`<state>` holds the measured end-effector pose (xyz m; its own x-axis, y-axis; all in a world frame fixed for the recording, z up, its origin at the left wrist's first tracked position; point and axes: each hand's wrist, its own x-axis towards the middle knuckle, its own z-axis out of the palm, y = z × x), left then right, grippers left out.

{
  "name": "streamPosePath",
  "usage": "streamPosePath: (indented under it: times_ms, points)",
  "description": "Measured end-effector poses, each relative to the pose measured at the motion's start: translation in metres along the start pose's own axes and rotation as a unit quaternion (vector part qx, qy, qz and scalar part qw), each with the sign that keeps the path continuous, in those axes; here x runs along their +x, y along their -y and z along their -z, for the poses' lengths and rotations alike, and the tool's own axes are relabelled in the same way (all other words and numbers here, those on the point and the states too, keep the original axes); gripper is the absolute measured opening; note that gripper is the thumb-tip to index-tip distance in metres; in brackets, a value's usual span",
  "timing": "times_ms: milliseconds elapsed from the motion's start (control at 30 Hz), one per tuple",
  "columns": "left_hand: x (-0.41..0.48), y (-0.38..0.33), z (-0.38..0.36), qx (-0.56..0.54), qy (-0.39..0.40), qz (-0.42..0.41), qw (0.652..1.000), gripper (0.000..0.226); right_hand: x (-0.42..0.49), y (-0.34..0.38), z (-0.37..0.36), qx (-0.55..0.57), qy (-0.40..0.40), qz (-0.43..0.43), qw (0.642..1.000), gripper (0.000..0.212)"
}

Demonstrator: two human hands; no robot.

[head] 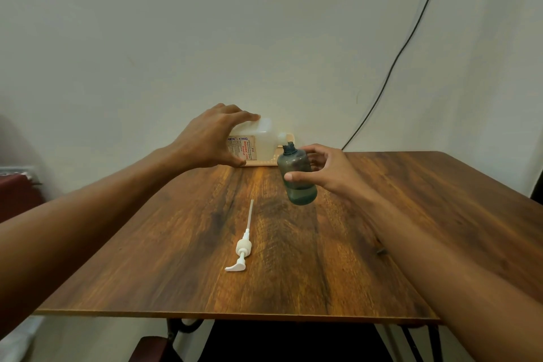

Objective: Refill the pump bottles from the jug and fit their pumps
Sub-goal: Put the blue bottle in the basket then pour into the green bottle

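Note:
My left hand (pixel 210 138) grips a translucent white jug (pixel 260 141) with a red-lettered label, tipped on its side above the table's far edge. Its spout meets the open neck of a dark grey-green pump bottle (pixel 295 169). My right hand (pixel 326 172) holds that bottle from the right, lifted and tilted a little to the left. A white pump (pixel 243 250) with its long dip tube lies flat on the wooden table (pixel 396 214), nearer to me, apart from both hands.
A pale tray (pixel 266 162) lies against the wall behind the jug. A black cable (pixel 411 38) runs down the wall at the right. A dark red seat (pixel 17 194) stands left of the table.

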<state>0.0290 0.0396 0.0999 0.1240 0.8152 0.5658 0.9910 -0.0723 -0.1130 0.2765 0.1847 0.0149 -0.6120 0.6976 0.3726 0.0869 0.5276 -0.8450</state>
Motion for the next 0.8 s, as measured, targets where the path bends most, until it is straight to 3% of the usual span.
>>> streamPosePath:
  times_ms: [800]
  points:
    - [0.0022,0.0014,-0.0017,-0.01,0.005,0.003,1.0,0.095,0.0018,-0.0046,0.002,0.001,-0.009,-0.002,1.0,0.078]
